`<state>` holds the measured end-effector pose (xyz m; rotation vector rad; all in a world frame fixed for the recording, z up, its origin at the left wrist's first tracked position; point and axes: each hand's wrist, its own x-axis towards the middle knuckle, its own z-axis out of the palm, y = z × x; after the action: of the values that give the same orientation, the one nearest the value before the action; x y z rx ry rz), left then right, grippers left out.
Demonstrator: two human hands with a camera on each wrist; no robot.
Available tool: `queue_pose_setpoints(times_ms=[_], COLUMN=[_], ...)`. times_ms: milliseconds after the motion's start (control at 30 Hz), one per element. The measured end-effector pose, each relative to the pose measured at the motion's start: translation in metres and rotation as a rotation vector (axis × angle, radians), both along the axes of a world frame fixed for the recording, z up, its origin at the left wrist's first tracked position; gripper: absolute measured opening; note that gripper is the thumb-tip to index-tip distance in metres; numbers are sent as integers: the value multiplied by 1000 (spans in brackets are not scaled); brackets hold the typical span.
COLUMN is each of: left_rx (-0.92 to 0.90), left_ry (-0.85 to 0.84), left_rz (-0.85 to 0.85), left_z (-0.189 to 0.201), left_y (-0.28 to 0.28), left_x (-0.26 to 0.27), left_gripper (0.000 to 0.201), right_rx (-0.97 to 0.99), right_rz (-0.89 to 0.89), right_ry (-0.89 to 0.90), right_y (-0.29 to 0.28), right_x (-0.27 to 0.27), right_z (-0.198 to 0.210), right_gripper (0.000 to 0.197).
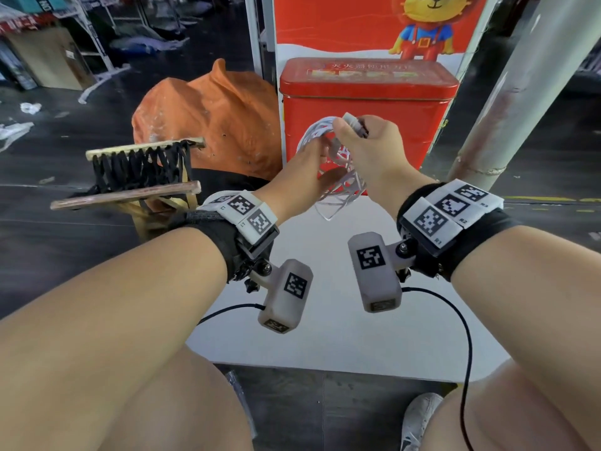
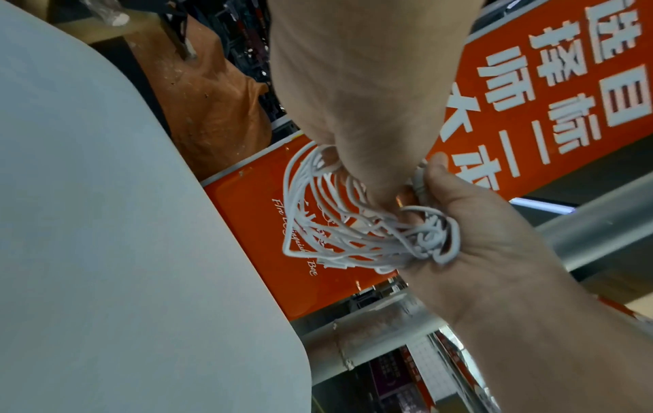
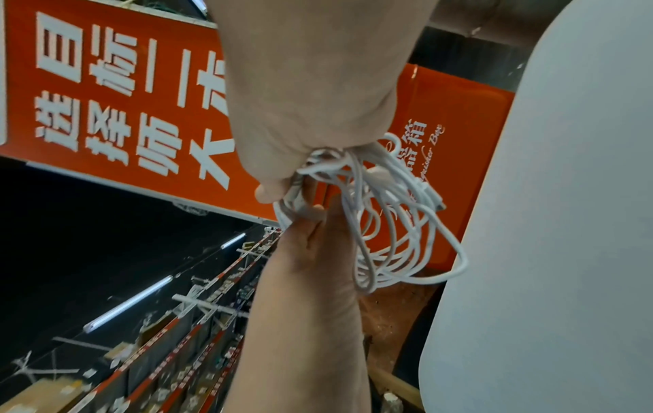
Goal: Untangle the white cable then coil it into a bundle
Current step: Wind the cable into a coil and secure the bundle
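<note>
since the white cable [image 1: 328,164] needs room to hang, we hold it up over the white table [image 1: 325,320] — our left hand [image 1: 292,187] closes its fingers round the gathered loops, while our right hand [image 1: 367,148] pinches the plug end, likely so we can wind it on.

Each bare arm wears a black wrist strap [image 1: 211,236] with white checkered tags [image 1: 450,208]. A small white camera box [image 1: 374,271] hangs under each wrist. A thin black wire [image 1: 461,323] runs from each box.

Glossy red metal tin [image 1: 367,105]; smooth matt white table [image 1: 325,336]; plastic-sheathed white cable [image 2: 339,232].
</note>
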<state>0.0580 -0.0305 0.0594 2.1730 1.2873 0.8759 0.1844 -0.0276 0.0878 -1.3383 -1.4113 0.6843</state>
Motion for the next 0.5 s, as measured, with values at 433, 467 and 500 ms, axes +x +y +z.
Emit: queue_pose_setpoints(times_ms=[433,467,500], left_rx=[-207,-205,-216], left_ry=[-381,-375,-361], left_rz=[96,107,105], left_z=[13,17,19], left_y=[-4,-4,-5], left_x=[-10,-10,-10], left_gripper=[34,38,40], right_rx=[61,57,57], right_rz=[19,42,64], right_ry=[-220,-261,-300], right_y=[6,8,9], right_x=[21,23,24], right_z=[-5,-8,-10], right_gripper=[32,28,24])
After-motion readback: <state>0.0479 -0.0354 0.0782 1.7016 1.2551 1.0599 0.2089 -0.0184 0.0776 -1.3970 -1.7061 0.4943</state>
